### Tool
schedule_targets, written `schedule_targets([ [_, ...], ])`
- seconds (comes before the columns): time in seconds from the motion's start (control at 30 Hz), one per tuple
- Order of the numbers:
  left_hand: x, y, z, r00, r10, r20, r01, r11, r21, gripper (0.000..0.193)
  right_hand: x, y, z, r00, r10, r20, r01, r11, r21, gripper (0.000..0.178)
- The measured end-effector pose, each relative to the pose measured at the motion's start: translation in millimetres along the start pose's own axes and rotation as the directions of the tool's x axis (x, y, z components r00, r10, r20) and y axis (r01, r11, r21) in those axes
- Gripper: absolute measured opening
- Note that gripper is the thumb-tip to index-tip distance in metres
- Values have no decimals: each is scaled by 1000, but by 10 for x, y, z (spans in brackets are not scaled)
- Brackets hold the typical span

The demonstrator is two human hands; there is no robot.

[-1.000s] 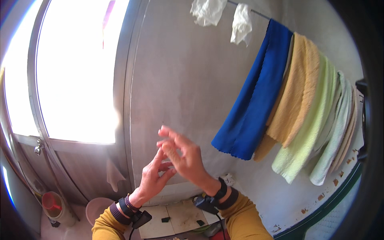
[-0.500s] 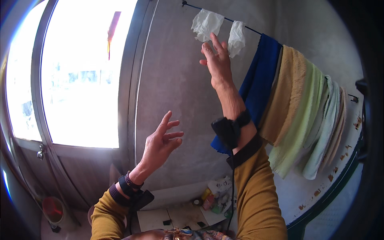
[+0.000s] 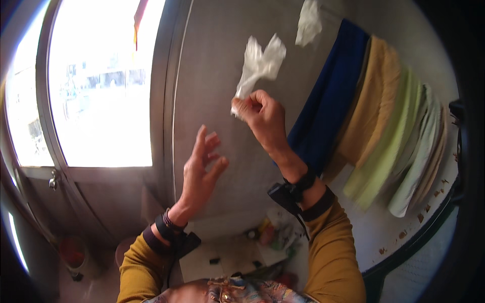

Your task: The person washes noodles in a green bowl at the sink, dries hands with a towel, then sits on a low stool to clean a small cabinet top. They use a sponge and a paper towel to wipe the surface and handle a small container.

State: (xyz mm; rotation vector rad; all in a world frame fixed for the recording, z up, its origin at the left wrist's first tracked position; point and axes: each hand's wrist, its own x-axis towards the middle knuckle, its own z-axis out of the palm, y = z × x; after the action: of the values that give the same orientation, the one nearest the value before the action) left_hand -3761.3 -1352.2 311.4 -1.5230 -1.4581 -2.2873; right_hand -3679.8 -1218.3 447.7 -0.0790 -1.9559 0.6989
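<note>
My right hand [image 3: 264, 122] is closed in a pinch on one end of a thin, crumpled white tissue-like sheet [image 3: 260, 63]. Its loose part spreads upward against the grey wall in two points. A second white sheet [image 3: 308, 22] hangs higher up and to the right, apart from my hand. My left hand [image 3: 198, 171] is raised lower and to the left in front of the wall, fingers apart, holding nothing. Both wrists carry dark straps with small black devices.
A blue towel [image 3: 331, 91], a tan towel [image 3: 371, 101] and several pale ones hang on the right. A glazed door [image 3: 101, 177] stands at left, with a bucket [image 3: 76, 257] below it. Bags and small items [image 3: 275, 232] lie low ahead, by pale tiles.
My right hand has closed on the left white sheet and pulled it down off the rod. My left hand has risen slightly, still open. The view has shifted a little.
</note>
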Motion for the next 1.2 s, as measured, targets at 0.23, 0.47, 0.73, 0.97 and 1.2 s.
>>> schedule_targets([
  [0.23,-304,-377,-154,947,-269,175,307,918,-253,83,-1106,561,182,922,317,223,-387,749,538,24],
  [0.47,-1046,-1142,-506,738,-561,376,654,730,-196,46,-2342,1082,832,783,524,334,-621,677,394,24],
  [0.73,-2322,-2198,-613,340,-885,319,936,351,-25,47,-4019,1716,1338,664,570,483,-664,747,30,71],
  [0.97,-3464,-3124,-628,256,-925,281,954,288,79,50,-5255,2535,1650,524,643,558,-743,666,-70,67],
  [1.2,-4105,-3914,-646,245,-914,323,969,245,-40,57,-6007,3446,1726,488,664,567,-792,610,-34,63],
])
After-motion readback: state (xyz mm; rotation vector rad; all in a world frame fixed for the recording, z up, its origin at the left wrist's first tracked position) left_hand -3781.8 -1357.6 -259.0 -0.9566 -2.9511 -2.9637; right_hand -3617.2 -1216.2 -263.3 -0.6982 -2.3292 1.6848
